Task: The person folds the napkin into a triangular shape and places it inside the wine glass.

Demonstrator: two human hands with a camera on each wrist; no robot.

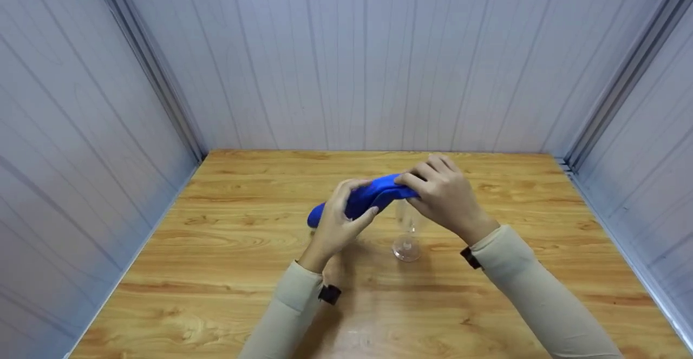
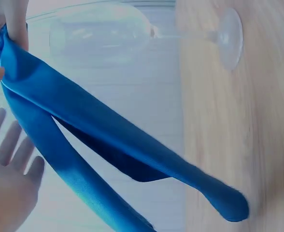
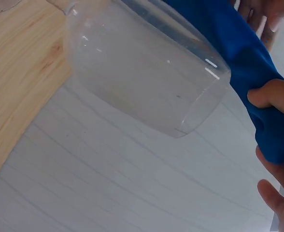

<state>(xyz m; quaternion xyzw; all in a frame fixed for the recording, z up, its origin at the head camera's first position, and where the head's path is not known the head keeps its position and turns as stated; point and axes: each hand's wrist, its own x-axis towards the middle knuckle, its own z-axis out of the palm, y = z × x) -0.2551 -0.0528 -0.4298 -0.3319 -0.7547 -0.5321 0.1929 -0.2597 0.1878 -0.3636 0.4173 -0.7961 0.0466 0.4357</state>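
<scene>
A blue cloth point(image 1: 379, 190), folded into a long strip, is held up above the table. My right hand point(image 1: 446, 196) pinches its right end between thumb and fingers. Near the strip's middle, my left hand point(image 1: 338, 218) has its thumb and fingers spread on either side of it. In the left wrist view, the left hand's fingers point(image 2: 11, 150) look straight beside the cloth point(image 2: 93, 111), which hangs in two tails. Below the right hand stands a clear stemmed glass point(image 1: 407, 240), upright; its bowl point(image 3: 142, 67) shows close up in the right wrist view.
The wood-grain table point(image 1: 216, 272) spreads under both hands. A pale panelled wall point(image 1: 346, 66) closes off the back, with similar walls at left point(image 1: 81, 131) and right point(image 1: 649, 158).
</scene>
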